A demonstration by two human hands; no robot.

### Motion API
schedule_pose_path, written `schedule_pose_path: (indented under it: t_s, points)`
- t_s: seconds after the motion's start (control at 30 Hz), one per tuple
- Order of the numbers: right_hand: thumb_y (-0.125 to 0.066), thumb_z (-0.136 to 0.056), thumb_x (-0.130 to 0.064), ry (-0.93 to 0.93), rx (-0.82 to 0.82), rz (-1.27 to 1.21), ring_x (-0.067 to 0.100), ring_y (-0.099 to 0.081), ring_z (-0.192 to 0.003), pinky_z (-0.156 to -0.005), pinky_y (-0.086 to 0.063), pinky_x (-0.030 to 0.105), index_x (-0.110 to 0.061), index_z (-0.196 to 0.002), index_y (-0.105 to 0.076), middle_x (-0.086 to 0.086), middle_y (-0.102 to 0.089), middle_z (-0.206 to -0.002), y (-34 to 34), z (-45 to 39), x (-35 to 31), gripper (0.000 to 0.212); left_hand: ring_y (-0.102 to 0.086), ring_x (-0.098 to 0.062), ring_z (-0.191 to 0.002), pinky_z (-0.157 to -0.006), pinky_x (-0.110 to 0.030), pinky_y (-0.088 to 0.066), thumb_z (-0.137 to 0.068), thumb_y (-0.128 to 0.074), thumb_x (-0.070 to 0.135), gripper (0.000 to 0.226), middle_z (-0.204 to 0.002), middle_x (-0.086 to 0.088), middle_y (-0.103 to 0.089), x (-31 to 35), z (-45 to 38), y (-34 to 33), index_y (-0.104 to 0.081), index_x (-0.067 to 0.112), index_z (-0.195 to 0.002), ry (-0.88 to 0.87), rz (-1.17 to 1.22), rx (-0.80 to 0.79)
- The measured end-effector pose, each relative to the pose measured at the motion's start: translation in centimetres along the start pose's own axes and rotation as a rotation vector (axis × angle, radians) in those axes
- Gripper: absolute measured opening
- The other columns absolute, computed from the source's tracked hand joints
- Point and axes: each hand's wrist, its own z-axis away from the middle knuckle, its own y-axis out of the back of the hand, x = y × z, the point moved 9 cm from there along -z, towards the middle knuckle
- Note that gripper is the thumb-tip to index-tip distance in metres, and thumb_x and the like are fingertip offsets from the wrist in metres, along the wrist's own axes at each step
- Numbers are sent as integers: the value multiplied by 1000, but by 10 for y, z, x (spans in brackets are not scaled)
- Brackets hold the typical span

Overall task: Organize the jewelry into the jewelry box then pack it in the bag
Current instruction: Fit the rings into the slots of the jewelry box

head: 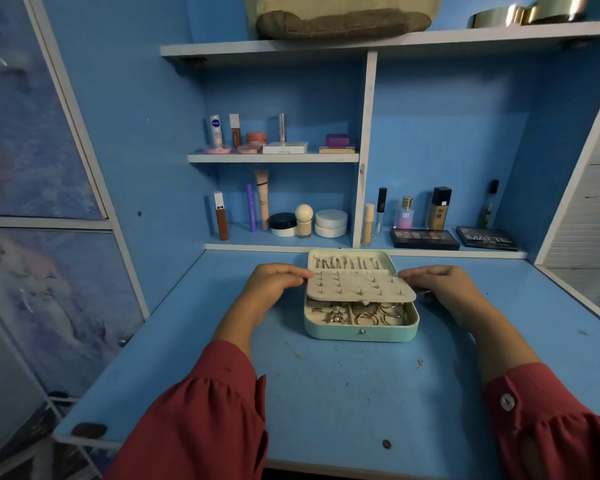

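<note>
while i read the scene from the left, my left hand (272, 284) is pinching the left edge of the earring panel (359, 285) — thumb and fingers closed on its corner, just beside the left wall of the jewelry box (361, 332). the box sits open on the blue tabletop (343, 393), toward the back edge, just in front of the low shelf lip. the panel, studded with earrings, is held tilted above the lower tray, where rings and a brooch-like piece lie in the compartments; behind it a row of chains hangs in the lid section. my right hand (440, 289) grips the panel's right edge in the same way.

i judge the sorting nearly done: i see no loose jewelry on the tabletop, and every piece in view is inside the box. what seems left is laying the panel flat, closing the lid and packing the box into a bag — something bag-like sits on the top shelf (343, 19), but i cannot tell if it is the one.

for room, the near half of the tabletop lies open for drawing the box toward me. at the back the shelf lip and the makeup palettes (425, 239) stand near, and to the right the tabletop's raised white edge (575, 299) lies beyond my right hand, so i would keep any swing forward and low.
</note>
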Motion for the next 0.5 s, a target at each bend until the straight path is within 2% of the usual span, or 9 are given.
schedule_pose_path:
  t_s: [0.07,0.13,0.2,0.27,0.4,0.5]
  points:
    - [-66,-86,-12,-10,8,-29,14,-55,-66,-59,-44,24,-7,-87,-75,10,-68,-78,0,0,0,10,-54,-5,-83,-65,-18,-38,-88,-63,11,15,-90,5,-70,1,0,-2,-75,11,-96,4,24,7]
    - [-69,-83,-12,-6,3,-38,14,-53,-63,-57,-45,23,-4,-88,-75,12,-67,-76,-1,-1,0,11,-57,-3,-80,-63,-14,-39,-86,-68,13,11,-86,6,-69,3,-1,-6,-72,8,-94,-15,-3,1]
    - [-72,-81,-10,-17,-8,-31,16,-57,-67,-62,-47,26,-1,-89,-74,11,-70,-80,-2,-2,3,12,-60,-6,-85,-68,-11,-43,-83,-71,8,6,-86,5,-69,3,-3,-9,-70,8,-89,-32,-27,-17]
    - [-73,-79,-10,-39,-18,-25,18,-59,-72,-66,-49,28,0,-88,-73,10,-71,-80,-3,-5,5,13,-62,-11,-89,-74,-14,-47,-81,-71,4,8,-87,2,-69,3,-4,-10,-68,11,-83,-37,-38,-32]
    - [-73,-80,-10,-64,-31,-9,16,-58,-69,-63,-49,26,-2,-87,-72,7,-70,-77,-5,-6,5,11,-63,-11,-88,-73,-13,-48,-81,-71,1,12,-87,1,-68,2,-4,-11,-66,10,-86,-29,-23,-60]
    - [-71,-82,-10,-69,-24,-9,14,-56,-66,-61,-48,25,-3,-86,-71,6,-69,-75,-5,-6,6,8,-61,-17,-96,-81,-19,-49,-82,-71,4,13,-96,-3,-67,5,-4,-9,-66,14,-89,-64,-25,-32]
